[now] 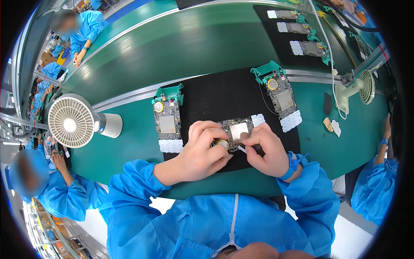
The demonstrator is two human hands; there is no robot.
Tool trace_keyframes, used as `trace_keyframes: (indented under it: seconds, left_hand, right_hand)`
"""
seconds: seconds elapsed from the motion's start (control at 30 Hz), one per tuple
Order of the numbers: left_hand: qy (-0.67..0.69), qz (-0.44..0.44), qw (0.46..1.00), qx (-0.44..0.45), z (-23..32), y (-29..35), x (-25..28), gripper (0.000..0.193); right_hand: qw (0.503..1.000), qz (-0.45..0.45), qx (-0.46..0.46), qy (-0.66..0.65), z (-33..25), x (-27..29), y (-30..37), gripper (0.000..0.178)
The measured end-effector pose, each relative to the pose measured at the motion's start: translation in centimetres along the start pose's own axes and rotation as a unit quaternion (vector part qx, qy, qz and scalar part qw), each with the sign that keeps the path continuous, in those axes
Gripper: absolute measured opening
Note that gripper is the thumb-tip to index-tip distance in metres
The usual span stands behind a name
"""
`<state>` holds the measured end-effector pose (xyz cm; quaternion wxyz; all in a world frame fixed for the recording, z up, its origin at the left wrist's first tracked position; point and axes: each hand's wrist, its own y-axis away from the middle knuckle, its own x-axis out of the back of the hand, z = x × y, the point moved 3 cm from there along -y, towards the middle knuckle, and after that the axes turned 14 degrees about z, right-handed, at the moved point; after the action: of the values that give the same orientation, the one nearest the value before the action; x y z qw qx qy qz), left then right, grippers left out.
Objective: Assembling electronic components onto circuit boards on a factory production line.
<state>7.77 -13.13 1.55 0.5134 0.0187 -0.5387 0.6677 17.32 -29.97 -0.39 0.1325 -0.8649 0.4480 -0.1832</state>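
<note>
A circuit board (pixel 239 130) with a silver metal shield, a round yellow-rimmed coin cell and a white perforated end lies crosswise in front of me, over a black mat (pixel 215 97). Its left end is in the grip of my left hand (pixel 198 149), fingers curled around it by the coin cell. My right hand (pixel 268 150) is closed at the board's right side, fingertips against the shield's lower corner. A small white strip (pixel 242 149) shows beside them; whether the fingers pinch it or something else is hidden. Similar boards with green brackets lie left (pixel 167 123) and right (pixel 283 99).
A white fan (pixel 71 121) stands at left, a pale green one (pixel 358 88) at right. Beyond a metal rail, a green conveyor (pixel 172 52) carries more boards (pixel 308 48) on a black mat. Small scraps (pixel 332 126) lie at right. Co-workers in blue sit on both sides.
</note>
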Motion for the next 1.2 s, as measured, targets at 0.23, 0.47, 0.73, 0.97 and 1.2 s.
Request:
trace_keyframes:
  seconds: [0.23,0.47,0.73,0.97,1.2]
  left_hand:
    - [-0.002,0.022,1.0,0.003,-0.2,0.5,-0.4,0.029]
    - [-0.038,0.006,0.998,-0.041,-0.1,0.5,-0.2,0.029]
    - [-0.042,0.01,0.998,-0.055,-0.3,0.7,-0.2,0.027]
    - [-0.035,0.01,0.998,-0.049,-0.4,0.6,-0.1,0.027]
    - [-0.029,0.013,0.998,-0.051,-0.4,0.7,-0.1,0.028]
  right_hand:
    - [0.991,-0.03,0.091,0.092,0.3,-0.1,0.4,0.02]
    - [0.993,-0.026,0.081,0.088,0.4,-0.2,0.3,0.019]
    - [0.976,-0.068,0.151,0.141,0.1,-0.4,0.1,0.022]
    - [0.911,-0.051,0.318,0.258,-1.0,-0.8,0.9,0.023]
    - [0.978,-0.047,0.129,0.155,-0.2,-0.3,-0.1,0.023]
